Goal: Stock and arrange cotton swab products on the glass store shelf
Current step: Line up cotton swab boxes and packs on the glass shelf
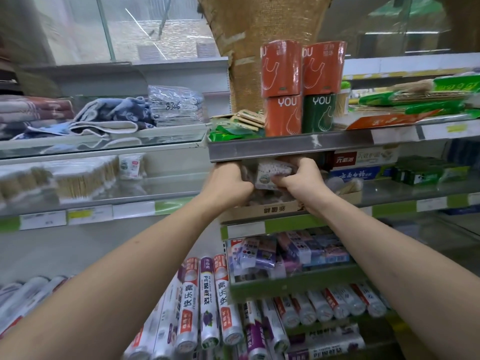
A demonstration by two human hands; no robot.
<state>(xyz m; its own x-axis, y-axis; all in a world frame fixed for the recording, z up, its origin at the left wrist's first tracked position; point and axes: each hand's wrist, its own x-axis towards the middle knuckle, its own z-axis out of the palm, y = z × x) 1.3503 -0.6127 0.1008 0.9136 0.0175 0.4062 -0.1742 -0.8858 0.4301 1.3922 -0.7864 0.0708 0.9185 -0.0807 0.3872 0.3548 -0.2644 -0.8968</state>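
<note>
Store shelving surrounds us. Our left hand (pixel 228 185) and right hand (pixel 302 181) curl around a clear packet of white-tipped cotton swabs (pixel 272 171) above the brown cardboard box (pixel 262 210). Farther left, swab bundles (pixel 78 180) already sit on the glass shelf (pixel 104 201); we judge stocking unfinished.

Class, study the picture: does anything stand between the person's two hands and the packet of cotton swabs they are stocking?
Nothing does. The left hand and the right hand both already grip the clear plastic packet of white-tipped cotton swabs, held just under the grey metal shelf edge and above the open cardboard box.
</note>
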